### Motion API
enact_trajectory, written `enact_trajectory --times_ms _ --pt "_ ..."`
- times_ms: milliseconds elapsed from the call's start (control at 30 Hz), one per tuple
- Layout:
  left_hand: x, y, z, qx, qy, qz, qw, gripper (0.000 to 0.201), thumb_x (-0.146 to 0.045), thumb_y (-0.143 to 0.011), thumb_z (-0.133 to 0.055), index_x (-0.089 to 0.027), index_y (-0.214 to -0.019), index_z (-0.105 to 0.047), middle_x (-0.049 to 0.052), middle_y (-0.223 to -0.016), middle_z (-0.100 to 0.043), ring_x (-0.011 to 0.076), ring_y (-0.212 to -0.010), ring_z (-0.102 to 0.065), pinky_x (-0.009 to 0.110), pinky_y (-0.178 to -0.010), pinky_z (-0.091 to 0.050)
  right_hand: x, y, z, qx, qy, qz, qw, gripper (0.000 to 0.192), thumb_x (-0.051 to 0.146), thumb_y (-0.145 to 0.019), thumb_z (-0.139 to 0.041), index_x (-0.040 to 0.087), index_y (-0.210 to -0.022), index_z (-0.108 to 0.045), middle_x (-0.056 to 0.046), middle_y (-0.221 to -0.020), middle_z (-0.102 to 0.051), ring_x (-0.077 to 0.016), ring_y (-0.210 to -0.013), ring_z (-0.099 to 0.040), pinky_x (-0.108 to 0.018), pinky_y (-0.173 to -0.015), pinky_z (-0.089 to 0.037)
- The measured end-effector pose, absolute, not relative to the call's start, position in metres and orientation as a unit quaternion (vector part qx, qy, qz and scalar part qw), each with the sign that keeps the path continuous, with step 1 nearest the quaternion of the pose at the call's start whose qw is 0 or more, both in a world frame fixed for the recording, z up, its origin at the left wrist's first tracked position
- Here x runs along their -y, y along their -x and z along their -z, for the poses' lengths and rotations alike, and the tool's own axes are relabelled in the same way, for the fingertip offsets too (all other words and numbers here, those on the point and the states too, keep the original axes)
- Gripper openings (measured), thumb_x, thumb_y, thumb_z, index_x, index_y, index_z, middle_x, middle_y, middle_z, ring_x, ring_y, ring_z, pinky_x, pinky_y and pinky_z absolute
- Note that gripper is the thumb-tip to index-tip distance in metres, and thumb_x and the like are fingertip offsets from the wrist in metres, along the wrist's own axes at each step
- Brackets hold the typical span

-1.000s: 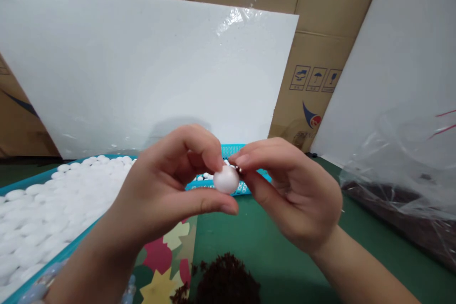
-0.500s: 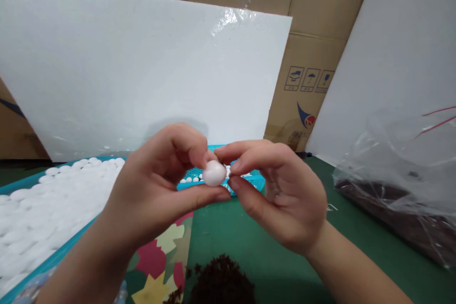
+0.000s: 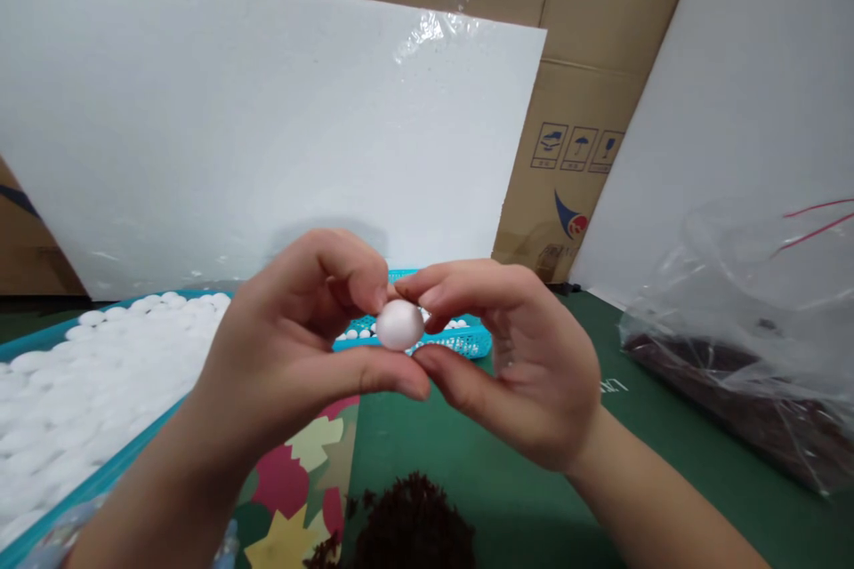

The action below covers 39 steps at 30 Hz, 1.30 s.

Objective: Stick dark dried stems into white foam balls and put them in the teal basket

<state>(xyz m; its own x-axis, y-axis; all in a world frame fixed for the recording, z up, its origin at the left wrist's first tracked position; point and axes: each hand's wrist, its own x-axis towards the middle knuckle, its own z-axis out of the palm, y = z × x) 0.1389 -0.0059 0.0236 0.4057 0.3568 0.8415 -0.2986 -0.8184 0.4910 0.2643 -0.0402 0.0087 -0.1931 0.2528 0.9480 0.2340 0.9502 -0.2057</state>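
A small smooth white ball (image 3: 400,325) is held up in front of me between both hands. My left hand (image 3: 286,329) is closed around its left side, with bent fingers above and the thumb stretched underneath. My right hand (image 3: 527,356) pinches at its right side, with fingertips against the upper right and the thumb at the lower right. Whether anything small sits between the right fingertips and the ball is hidden. Below the hands, a pile of dark brown shreds (image 3: 414,524) lies on the green tabletop (image 3: 534,507).
At left stands a blue tray (image 3: 133,453) heaped with white balls (image 3: 100,409). Behind my hands is a blue perforated basket (image 3: 473,341) with more balls. A colourful patterned sheet (image 3: 280,480) lies near the pile. Right: a clear bag (image 3: 740,373) with brown material. A white board (image 3: 267,107) stands behind.
My right fingertips and thumb have come left, from just beside the ball onto its right side. A dark bit seen at the right fingertips no longer shows. The left hand holds nearly still.
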Motion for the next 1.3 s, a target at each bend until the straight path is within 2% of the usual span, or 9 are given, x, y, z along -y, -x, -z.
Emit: enact_trajectory --times_ms 300,467,633,767,867,967,1067,1167,1300 --pt "0.004 -0.136 -0.023 -0.032 -0.794 -0.515 0.322 0.022 -0.019 -0.048 -0.064 -0.019 -0.059 -0.045 -0.007 -0.055 -0.044 0.0030 -0.048 -0.044 0.008 -0.040 -0.040 0.038 -0.262 -0.006 0.761 0.183 0.041 0.621 0.013 0.008 -0.068 -0.046 0.019 -0.073 -0.041 0.000 -0.070 -0.050 -0.0110 -0.068 -0.050 -0.021 -0.059 -0.044" --pt "-0.001 -0.127 -0.045 -0.170 -0.843 -0.458 0.223 0.023 -0.025 -0.046 -0.063 -0.021 -0.063 -0.048 -0.006 -0.058 -0.053 0.0099 -0.054 -0.051 0.016 -0.041 -0.041 0.014 -0.264 -0.017 0.742 0.265 0.029 0.615 0.010 0.012 -0.066 -0.045 0.019 -0.073 -0.042 0.001 -0.073 -0.052 -0.0084 -0.067 -0.051 -0.018 -0.060 -0.044" --pt "-0.013 -0.086 -0.081 -0.480 -0.852 -0.209 0.008 0.017 -0.029 -0.052 -0.053 -0.020 -0.064 -0.059 0.002 -0.072 -0.060 0.0222 -0.068 -0.053 0.036 -0.059 -0.040 -0.049 -0.282 -0.001 0.786 0.419 -0.001 0.455 0.007 0.016 -0.071 -0.048 0.012 -0.065 -0.047 0.001 -0.058 -0.051 -0.0086 -0.054 -0.050 -0.020 -0.049 -0.043" --pt "-0.029 -0.027 -0.080 -0.575 -0.807 -0.133 -0.005 0.021 -0.021 -0.061 -0.040 -0.014 -0.060 -0.060 0.005 -0.062 -0.062 0.0214 -0.060 -0.056 0.034 -0.054 -0.042 -0.083 -0.297 0.028 0.820 0.465 -0.004 0.334 0.020 0.022 -0.079 -0.039 0.012 -0.064 -0.049 0.001 -0.060 -0.050 -0.0057 -0.049 -0.047 -0.019 -0.046 -0.041" --pt "-0.039 0.011 -0.062 -0.627 -0.773 -0.093 0.000 0.011 -0.016 -0.049 -0.050 -0.012 -0.054 -0.059 0.002 -0.050 -0.060 0.0182 -0.045 -0.055 0.025 -0.038 -0.042 -0.081 -0.301 0.031 0.835 0.477 0.002 0.275 0.015 0.019 -0.078 -0.040 0.012 -0.070 -0.050 -0.001 -0.068 -0.052 -0.0082 -0.058 -0.049 -0.022 -0.053 -0.043" --pt "-0.042 0.027 -0.035 -0.666 -0.744 -0.045 0.036 0.020 -0.011 -0.037 -0.054 -0.014 -0.057 -0.058 -0.002 -0.045 -0.056 0.0127 -0.030 -0.048 0.016 -0.022 -0.028 -0.056 -0.296 0.017 0.859 0.455 0.009 0.233 0.013 0.007 -0.075 -0.040 0.012 -0.081 -0.051 -0.007 -0.081 -0.053 -0.0143 -0.071 -0.050 -0.030 -0.061 -0.041" --pt "-0.037 0.024 -0.010 -0.665 -0.742 -0.017 0.085 0.016 -0.010 -0.049 -0.041 -0.014 -0.053 -0.056 -0.004 -0.042 -0.051 0.0083 -0.029 -0.044 0.014 -0.023 -0.027 -0.025 -0.280 0.012 0.926 0.355 -0.030 0.126 0.019 0.001 -0.069 -0.043 0.013 -0.079 -0.054 -0.005 -0.078 -0.056 -0.0159 -0.071 -0.052 -0.027 -0.060 -0.041" --pt "-0.028 0.014 0.001 -0.662 -0.740 0.006 0.119 0.014 -0.005 -0.053 -0.040 -0.012 -0.052 -0.053 -0.005 -0.041 -0.047 0.0062 -0.032 -0.041 0.014 -0.029 -0.027 -0.003 -0.261 0.022 0.968 0.240 -0.075 0.003 0.024 0.015 -0.061 -0.059 0.015 -0.085 -0.054 -0.006 -0.083 -0.056 -0.0189 -0.070 -0.053 -0.025 -0.054 -0.042" --pt "-0.015 0.003 -0.002 -0.687 -0.720 -0.014 0.091 0.008 -0.008 -0.055 -0.045 -0.011 -0.054 -0.051 -0.004 -0.049 -0.048 0.0071 -0.042 -0.040 0.018 -0.041 -0.028 0.009 -0.247 0.038 0.979 0.178 -0.080 -0.055 0.022 0.022 -0.068 -0.053 0.012 -0.089 -0.052 -0.008 -0.088 -0.053 -0.0188 -0.071 -0.052 -0.024 -0.052 -0.041"
